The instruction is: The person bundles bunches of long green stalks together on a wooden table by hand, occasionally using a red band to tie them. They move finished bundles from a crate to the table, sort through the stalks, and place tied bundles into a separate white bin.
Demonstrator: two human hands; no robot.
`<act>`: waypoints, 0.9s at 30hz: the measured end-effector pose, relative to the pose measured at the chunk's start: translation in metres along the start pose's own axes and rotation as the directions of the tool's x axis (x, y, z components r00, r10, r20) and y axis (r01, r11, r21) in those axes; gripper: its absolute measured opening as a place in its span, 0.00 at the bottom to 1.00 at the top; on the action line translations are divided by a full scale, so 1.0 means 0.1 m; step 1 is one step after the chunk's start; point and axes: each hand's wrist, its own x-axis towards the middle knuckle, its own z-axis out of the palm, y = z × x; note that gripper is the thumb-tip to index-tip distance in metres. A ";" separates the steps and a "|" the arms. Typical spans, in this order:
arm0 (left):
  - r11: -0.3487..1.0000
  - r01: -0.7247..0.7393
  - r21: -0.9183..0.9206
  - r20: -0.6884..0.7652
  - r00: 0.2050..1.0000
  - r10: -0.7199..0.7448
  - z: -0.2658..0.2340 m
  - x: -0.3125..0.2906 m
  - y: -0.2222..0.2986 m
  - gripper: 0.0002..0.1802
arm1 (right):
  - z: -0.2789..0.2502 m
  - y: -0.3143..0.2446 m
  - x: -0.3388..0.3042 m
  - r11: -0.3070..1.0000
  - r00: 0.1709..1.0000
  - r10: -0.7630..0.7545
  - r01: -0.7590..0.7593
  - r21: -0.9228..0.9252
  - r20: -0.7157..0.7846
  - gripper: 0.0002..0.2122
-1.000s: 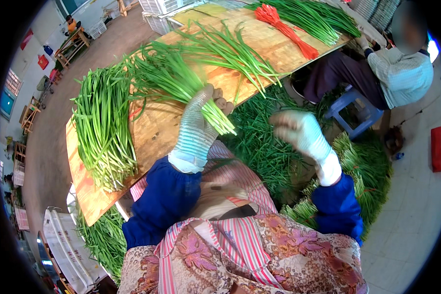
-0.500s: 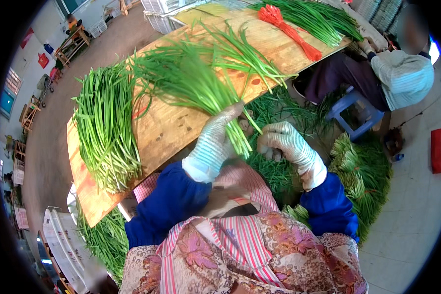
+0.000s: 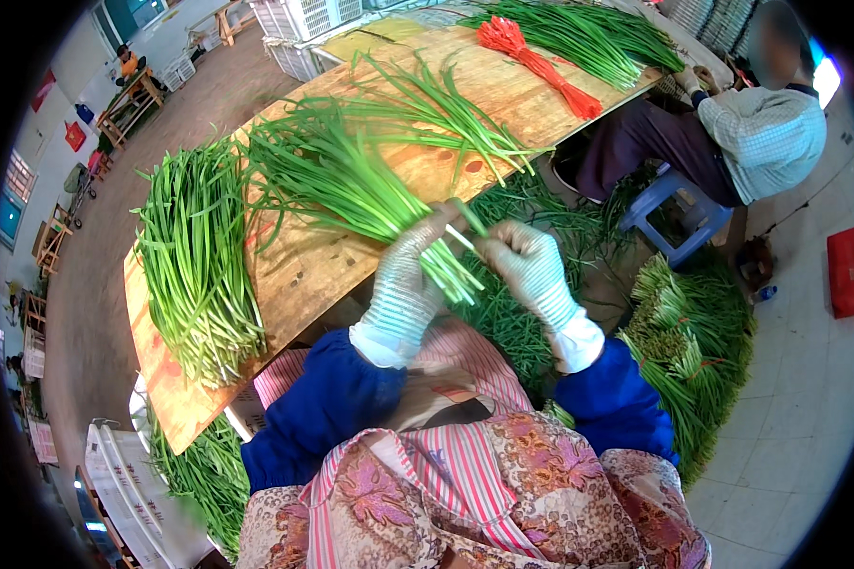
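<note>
My left hand (image 3: 400, 284), in a striped, soiled work glove, is closed around a bunch of garlic chives (image 3: 356, 185). Their pale cut ends point toward me, and the leaves trail over the wooden board. Just right of it, my gloved right hand (image 3: 533, 270) pinches a chive stalk (image 3: 471, 219) beside the bunch's stems; its fingertips are partly blurred. A thick pile of chives (image 3: 199, 270) lies on the board's left end. Loose chives (image 3: 455, 114) are spread beyond the held bunch.
The wooden board (image 3: 299, 251) also carries red ties (image 3: 539, 66) and more chives (image 3: 584, 38) at its far end. Trimmings (image 3: 512, 322) cover the floor below. Stacked chive bundles (image 3: 693, 351) stand at right, near a blue stool (image 3: 678, 213) and a seated co-worker (image 3: 764, 133).
My right hand has moved left, closer to the bunch, and now pinches a stalk there. The left hand keeps its hold. The view has shifted slightly.
</note>
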 end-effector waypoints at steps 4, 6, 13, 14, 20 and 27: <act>0.988 0.049 -0.144 0.343 0.939 0.003 -0.23 0.11 0.27 0.08 | -0.50 0.29 0.09 0.581 0.932 0.067 0.254 -0.773 0.357 0.13; 0.999 -0.029 -0.040 0.090 0.995 0.032 -0.02 -0.02 0.34 0.08 | -0.61 0.13 0.18 0.606 0.958 -0.207 0.283 -0.743 0.196 0.15; 0.987 -0.108 -0.116 0.157 0.980 0.125 0.00 -0.06 0.46 0.06 | -0.25 -0.11 1.15 0.103 0.979 -0.203 0.047 -0.994 0.025 0.14; 0.989 -0.095 -0.113 0.172 0.978 0.114 -0.03 -0.05 0.49 0.06 | -0.22 -0.16 1.20 0.107 0.982 -0.184 0.049 -0.993 0.028 0.14; 0.995 -0.077 -0.062 0.090 0.993 0.082 0.01 0.00 0.39 0.06 | -0.62 -0.40 1.05 0.948 0.946 -0.007 -0.097 -0.304 -0.323 0.11; 0.997 -0.070 -0.012 0.092 0.993 0.071 -0.22 -0.13 0.34 0.10 | -0.06 -0.27 0.66 0.532 0.761 -0.633 0.294 -0.794 -0.142 0.08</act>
